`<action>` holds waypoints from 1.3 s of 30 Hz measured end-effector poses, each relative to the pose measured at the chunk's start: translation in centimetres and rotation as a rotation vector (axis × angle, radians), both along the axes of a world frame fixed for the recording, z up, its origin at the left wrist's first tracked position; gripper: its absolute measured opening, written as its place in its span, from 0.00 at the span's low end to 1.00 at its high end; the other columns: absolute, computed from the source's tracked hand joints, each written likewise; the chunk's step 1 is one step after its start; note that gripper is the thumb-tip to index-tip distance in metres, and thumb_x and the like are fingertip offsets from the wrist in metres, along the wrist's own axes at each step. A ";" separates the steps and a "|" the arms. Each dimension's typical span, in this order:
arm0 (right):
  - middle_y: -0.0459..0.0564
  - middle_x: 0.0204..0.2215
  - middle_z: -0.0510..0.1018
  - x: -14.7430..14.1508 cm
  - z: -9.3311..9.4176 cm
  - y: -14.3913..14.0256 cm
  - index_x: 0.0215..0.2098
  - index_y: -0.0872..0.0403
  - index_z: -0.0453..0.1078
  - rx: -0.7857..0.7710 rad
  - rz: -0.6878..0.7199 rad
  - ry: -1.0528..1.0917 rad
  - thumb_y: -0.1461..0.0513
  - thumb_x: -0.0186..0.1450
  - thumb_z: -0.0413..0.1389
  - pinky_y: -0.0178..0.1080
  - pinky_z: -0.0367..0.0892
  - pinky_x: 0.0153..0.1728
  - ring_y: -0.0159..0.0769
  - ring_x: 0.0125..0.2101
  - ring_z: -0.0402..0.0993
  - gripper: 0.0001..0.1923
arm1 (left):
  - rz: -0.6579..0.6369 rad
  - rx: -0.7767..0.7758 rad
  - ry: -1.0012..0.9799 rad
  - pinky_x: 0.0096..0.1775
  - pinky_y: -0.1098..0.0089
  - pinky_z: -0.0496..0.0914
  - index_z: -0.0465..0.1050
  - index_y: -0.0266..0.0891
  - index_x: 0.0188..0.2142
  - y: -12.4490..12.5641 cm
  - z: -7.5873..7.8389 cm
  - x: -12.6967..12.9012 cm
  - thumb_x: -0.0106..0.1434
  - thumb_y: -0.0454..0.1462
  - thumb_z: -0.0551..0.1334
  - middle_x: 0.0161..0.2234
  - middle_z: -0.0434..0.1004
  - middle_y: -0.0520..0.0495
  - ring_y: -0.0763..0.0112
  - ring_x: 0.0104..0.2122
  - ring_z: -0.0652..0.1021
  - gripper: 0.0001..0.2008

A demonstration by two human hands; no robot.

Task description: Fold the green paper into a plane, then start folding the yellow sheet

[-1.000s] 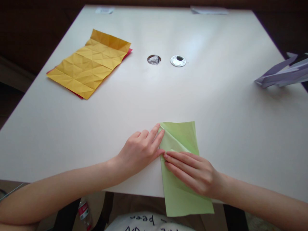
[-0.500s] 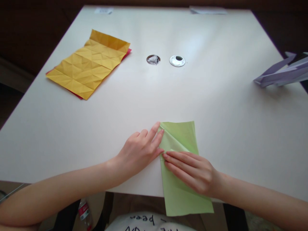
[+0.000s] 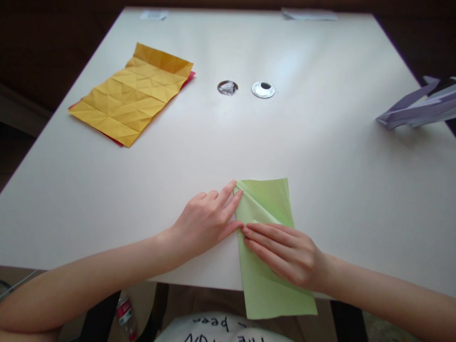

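Note:
A light green sheet of paper [image 3: 278, 299] lies at the table's front, its lower end reaching past the edge. A slanted crease or raised fold runs across its upper half. My left hand [image 3: 210, 218] rests at the paper's left edge, fingers apart, with a fingertip at the upper left corner and the thumb tip lower on the edge. Stretched flat over the middle of the paper, the fingers of my right hand [image 3: 288, 254] press on it, tips close to my left thumb. The right thumb is hidden.
A creased yellow sheet [image 3: 128, 95] lies over a red one [image 3: 188, 78] at the back left of the white table [image 3: 320, 142]. Two round holes [image 3: 228, 88] are cut in the tabletop. Folded purple paper [image 3: 409, 107] stands at the right edge. A bottle [image 3: 126, 316] is below the table.
My left thumb has straightened slightly along the paper's edge, towards my right fingertips. Otherwise both hands and the green paper are almost unmoved.

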State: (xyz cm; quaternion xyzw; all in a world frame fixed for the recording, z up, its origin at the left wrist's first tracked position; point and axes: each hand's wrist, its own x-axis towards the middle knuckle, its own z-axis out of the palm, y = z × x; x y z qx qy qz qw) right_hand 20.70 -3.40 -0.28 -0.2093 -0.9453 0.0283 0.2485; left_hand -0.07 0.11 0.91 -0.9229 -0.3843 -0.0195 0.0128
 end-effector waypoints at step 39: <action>0.51 0.36 0.69 6.9 1.5 1.7 0.50 0.51 0.65 -0.206 -0.088 -0.326 0.74 0.60 0.43 0.40 0.66 0.37 0.35 0.39 0.63 0.24 | -0.043 0.144 0.013 0.28 0.70 0.69 0.65 0.31 0.51 -0.4 -0.4 0.4 0.63 0.45 0.51 0.53 0.66 0.38 0.69 0.30 0.76 0.22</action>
